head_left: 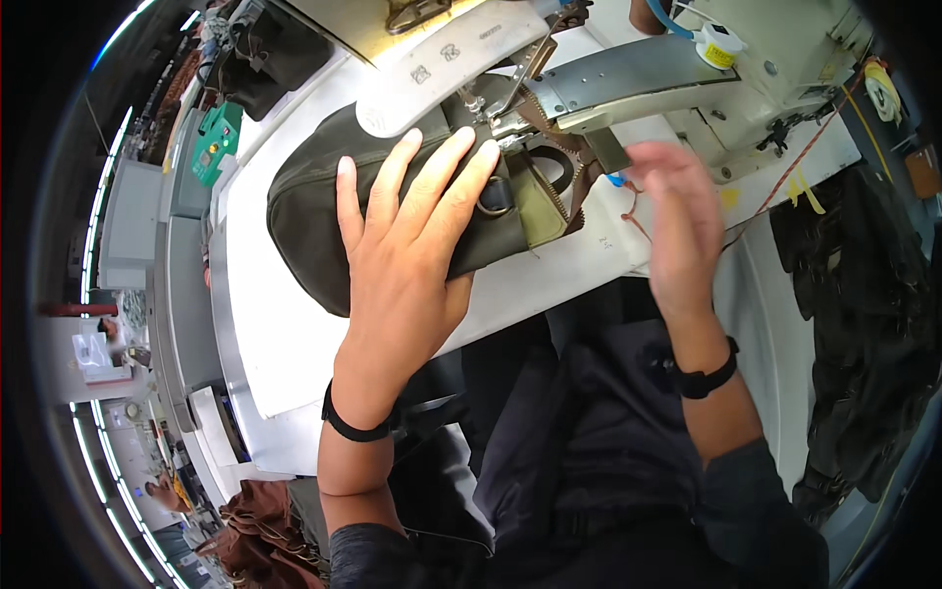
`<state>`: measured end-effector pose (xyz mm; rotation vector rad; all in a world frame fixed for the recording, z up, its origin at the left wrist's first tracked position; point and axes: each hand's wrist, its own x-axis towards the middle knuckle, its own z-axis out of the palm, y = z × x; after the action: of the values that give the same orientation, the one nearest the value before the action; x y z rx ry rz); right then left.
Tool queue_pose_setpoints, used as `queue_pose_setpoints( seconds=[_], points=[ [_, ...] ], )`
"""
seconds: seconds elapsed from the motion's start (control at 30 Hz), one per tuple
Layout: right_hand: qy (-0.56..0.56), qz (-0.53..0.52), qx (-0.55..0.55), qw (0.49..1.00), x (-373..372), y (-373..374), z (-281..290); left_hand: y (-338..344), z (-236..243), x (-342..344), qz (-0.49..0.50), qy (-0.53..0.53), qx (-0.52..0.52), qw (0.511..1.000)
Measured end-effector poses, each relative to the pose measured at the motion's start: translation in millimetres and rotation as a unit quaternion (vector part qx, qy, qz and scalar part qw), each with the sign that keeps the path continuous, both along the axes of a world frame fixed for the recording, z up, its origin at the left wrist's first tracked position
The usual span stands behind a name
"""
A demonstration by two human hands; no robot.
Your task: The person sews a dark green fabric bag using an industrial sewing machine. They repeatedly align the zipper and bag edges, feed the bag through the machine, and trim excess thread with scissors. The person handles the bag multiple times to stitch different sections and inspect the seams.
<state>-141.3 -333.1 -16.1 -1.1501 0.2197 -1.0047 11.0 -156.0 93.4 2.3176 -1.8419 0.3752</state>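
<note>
My left hand (412, 211) lies open, palm down and fingers spread, on a dark olive fabric bag (314, 187). Its fingertips are close to the presser foot of a sewing machine (638, 88), where the bag's edge sits. A black loop with a metal ring (497, 196) shows beside my index finger. Light green lining (535, 206) and a brown zipper (579, 187) stick out at the bag's right end. My right hand (679, 211) is smeared by motion, its fingertips by a small olive fabric tab (606, 149); whether they grip it is unclear.
The white worktable (260, 324) curves round on the left. Behind it stands a green box (217, 144). An orange cord (790, 177) runs along the right. Dark fabric (854, 324) hangs at the right, and brown fabric (270, 530) is heaped at lower left.
</note>
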Motion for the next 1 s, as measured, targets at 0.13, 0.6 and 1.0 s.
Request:
queue_pose_setpoints(
  seconds=[0.13, 0.6, 1.0],
  points=[
    [0.04, 0.069, -0.101, 0.992, 21.6, 22.9, -9.0, -2.1, -3.3, 2.6, -0.013, -0.023, -0.012, 1.0],
    [0.068, 0.153, -0.065, 0.984, 34.3, 29.7, 16.1, -3.7, -12.3, -3.2, -0.005, -0.034, -0.005, 0.999],
    [0.054, 0.307, 0.114, 0.943, 18.1, 25.3, 33.8, -0.4, -2.5, -23.6, 0.021, 0.036, -0.056, 0.998]
  ],
)
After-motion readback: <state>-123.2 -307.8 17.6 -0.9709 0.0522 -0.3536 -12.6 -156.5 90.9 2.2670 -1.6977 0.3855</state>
